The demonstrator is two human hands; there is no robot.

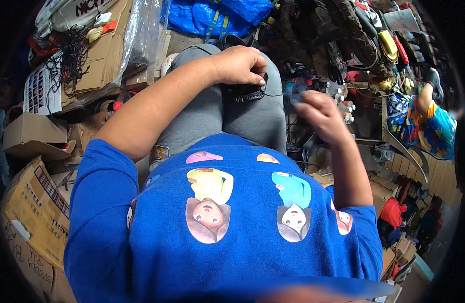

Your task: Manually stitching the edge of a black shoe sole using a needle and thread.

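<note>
I am seated, with a black item (248,94) on my grey-trousered thighs. Its lower edge shows a row of short, pale, ridge-like marks; I cannot tell its exact kind, since my hand covers much of it. Curled over its top is my left hand (244,65), thumb pressed down on it. A thin dark thread (275,95) runs from the item's right side toward my right hand (321,113). That hand is raised right of my thigh, its fingers pinched together and slightly smeared by motion, at the thread's end.
Blue plastic sheeting (219,17) lies beyond my knees. Cardboard boxes (33,136) and flattened cardboard (103,55) crowd the left. Several plastic bottles (346,106) stand to the right, near mixed clutter. A person's leg (425,98) in bright patterned clothing shows at far right.
</note>
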